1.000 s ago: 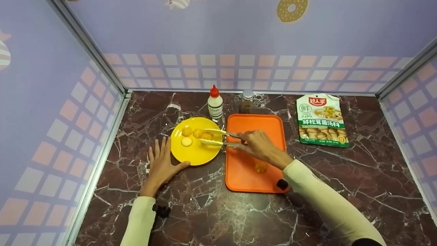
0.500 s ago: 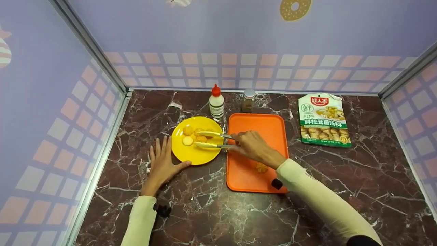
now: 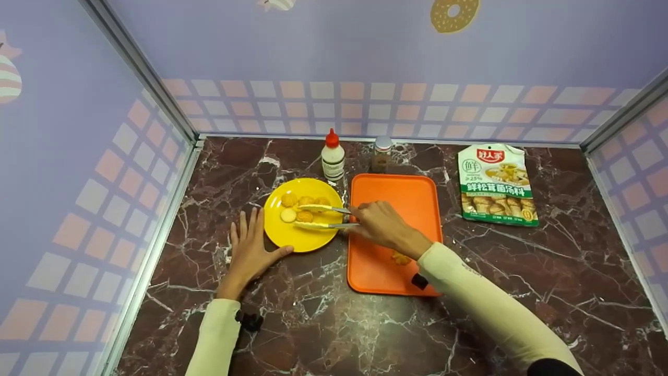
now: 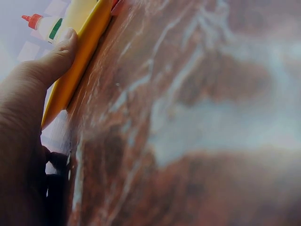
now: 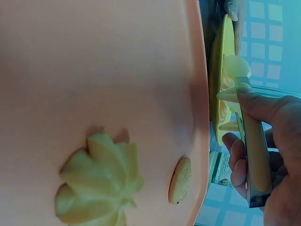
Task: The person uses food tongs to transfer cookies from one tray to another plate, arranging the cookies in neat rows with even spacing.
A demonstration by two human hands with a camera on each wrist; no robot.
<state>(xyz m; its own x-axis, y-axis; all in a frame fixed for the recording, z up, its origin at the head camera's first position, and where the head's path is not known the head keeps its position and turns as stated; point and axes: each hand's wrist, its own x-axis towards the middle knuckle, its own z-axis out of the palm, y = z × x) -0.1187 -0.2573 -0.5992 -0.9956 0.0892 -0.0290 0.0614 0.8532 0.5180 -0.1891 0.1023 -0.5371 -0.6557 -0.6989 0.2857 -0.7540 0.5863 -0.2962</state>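
Note:
My right hand [image 3: 380, 222] grips metal tongs [image 3: 339, 226] with pale yellow tips, which reach over the yellow plate [image 3: 313, 243]. The tips stand apart, with one golden pastry [image 3: 304, 216] between them. Several other round pastries [image 3: 289, 200] and a pale round piece [image 3: 287, 215] lie on the plate. My left hand [image 3: 249, 256] has its fingers spread along the plate's left side, and in the left wrist view the thumb [image 4: 66, 47] lies on the rim. Below my right wrist, a flower-shaped pastry [image 5: 101, 179] and a flat biscuit [image 5: 180, 181] sit on the orange tray [image 5: 131, 70].
Behind the plate stands a red-capped squeeze bottle [image 3: 333, 159], with a small spice jar [image 3: 382, 154] to its right. A green and white food pouch [image 3: 497, 185] lies at the back right. Patterned walls enclose the dark marble counter [image 3: 313, 324] at the back and sides.
The tongs have shifted left over the plate, and the pastry between their tips now lies farther left, near the pale round piece. My left hand has stayed at the plate.

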